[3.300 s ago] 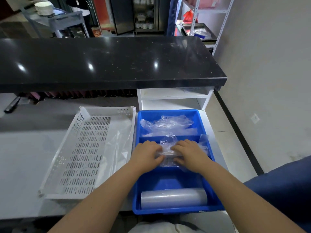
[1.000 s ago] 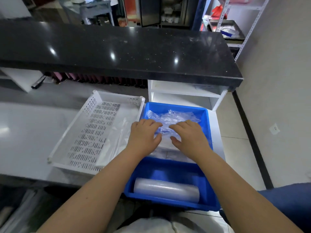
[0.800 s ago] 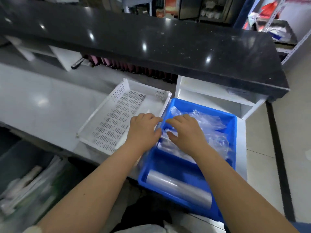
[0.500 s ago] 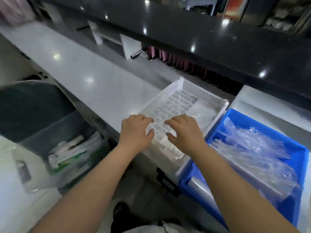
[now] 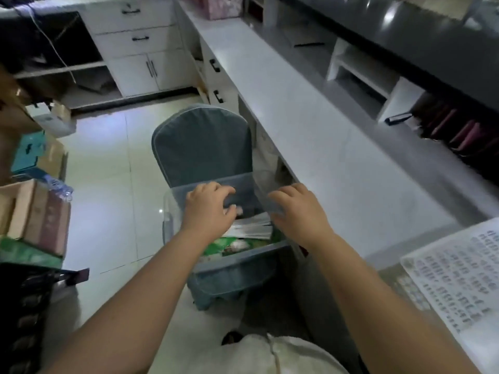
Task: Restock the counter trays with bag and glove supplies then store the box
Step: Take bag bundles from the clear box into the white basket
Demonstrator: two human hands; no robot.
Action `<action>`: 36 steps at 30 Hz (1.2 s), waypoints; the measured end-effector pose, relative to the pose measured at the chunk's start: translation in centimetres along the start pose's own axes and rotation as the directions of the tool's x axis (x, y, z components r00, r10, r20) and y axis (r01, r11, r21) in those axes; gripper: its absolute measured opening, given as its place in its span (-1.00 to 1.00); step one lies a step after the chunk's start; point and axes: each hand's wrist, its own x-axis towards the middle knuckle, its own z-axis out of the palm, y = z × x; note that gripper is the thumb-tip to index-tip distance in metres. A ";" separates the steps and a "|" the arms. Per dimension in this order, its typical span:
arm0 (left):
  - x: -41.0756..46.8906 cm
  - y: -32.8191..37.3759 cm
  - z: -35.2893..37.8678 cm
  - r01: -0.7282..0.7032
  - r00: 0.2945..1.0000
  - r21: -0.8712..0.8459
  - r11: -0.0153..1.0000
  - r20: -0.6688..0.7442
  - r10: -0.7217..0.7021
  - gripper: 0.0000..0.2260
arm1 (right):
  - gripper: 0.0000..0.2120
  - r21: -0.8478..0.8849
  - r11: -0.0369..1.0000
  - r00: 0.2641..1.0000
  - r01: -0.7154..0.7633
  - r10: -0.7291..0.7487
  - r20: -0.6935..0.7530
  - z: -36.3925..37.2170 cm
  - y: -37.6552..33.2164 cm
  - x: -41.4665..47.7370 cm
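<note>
A clear plastic storage box [image 5: 172, 209] sits on the seat of a grey-blue covered chair [image 5: 201, 147]. White and green packets [image 5: 251, 229] lie inside it. My left hand [image 5: 208, 209] hovers over the box's left half, fingers spread and curled, holding nothing. My right hand [image 5: 297, 209] is over the box's right wall, fingers apart and empty. The white slotted tray [image 5: 456, 268] shows at the right edge on the counter. The blue tray is out of view.
The long white counter [image 5: 310, 125] runs along the right with a dark raised ledge [image 5: 421, 36] behind it. White cabinets [image 5: 140, 47] stand at the back. Stacked cardboard boxes [image 5: 37, 211] are at the left. Pale tiled floor [image 5: 108, 171] lies between them.
My view has swung left, away from the blue tray and white tray. Both hands left the plastic bags and now reach over the clear box on the chair.
</note>
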 end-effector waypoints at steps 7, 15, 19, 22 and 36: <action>1.8 -9.4 3.5 0.182 0.965 0.020 0.983 0.187 -0.183 -0.65 | -0.57 0.032 0.997 0.967 0.069 -0.074 0.244 8.0 -1.5 7.1; 4.6 -12.3 12.1 0.305 0.885 0.031 0.952 0.361 -0.295 -0.63 | -0.56 0.117 0.990 0.830 0.079 -0.130 0.542 18.2 3.2 13.4; 5.7 -13.6 16.5 0.427 0.830 -0.025 0.904 0.408 -0.381 -0.62 | -0.56 0.134 0.990 0.720 0.044 -0.125 0.683 23.3 5.7 16.0; 6.7 -15.3 19.3 0.456 0.802 -0.048 0.889 0.456 -0.387 -0.63 | -0.58 0.138 0.990 0.685 -0.015 -0.090 0.723 26.7 7.1 17.1; 7.8 -20.1 37.4 0.304 0.763 -0.174 0.937 0.633 -0.130 -0.65 | -0.47 0.134 0.980 0.683 -0.146 0.002 0.731 44.3 11.7 17.6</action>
